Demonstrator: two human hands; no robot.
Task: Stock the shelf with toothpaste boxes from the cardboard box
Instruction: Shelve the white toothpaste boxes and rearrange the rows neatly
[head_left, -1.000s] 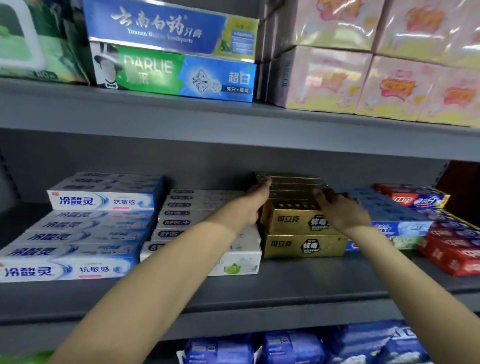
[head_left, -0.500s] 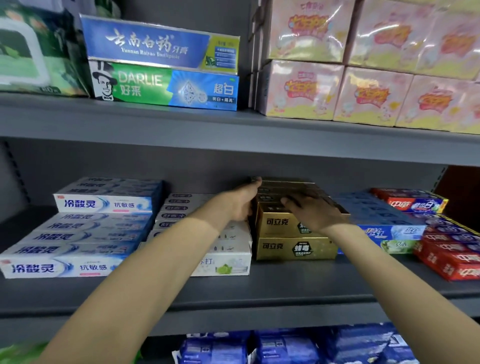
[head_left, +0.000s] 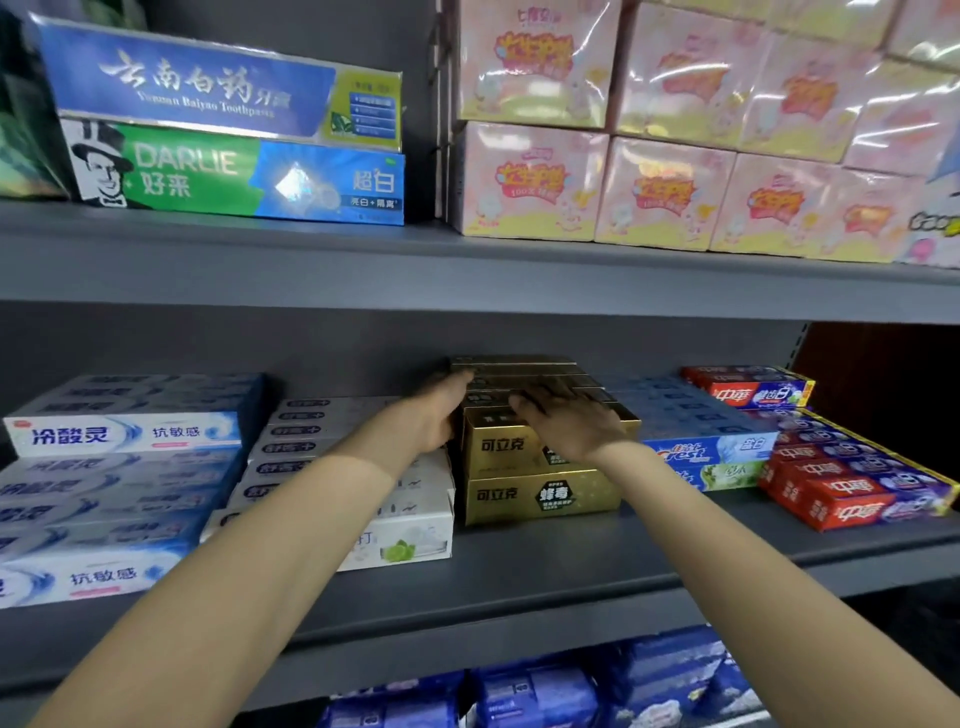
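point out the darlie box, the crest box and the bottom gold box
darlie box (head_left: 234, 179): head view, on its green and blue front face
crest box (head_left: 709, 449): head view, on its blue front face
bottom gold box (head_left: 540, 496): head view, on its front face by the hexagon mark

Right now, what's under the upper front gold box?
Another gold box lies flat under the upper gold box, front faces roughly flush. More gold boxes run behind, but the left hand and right hand cover parts of them.
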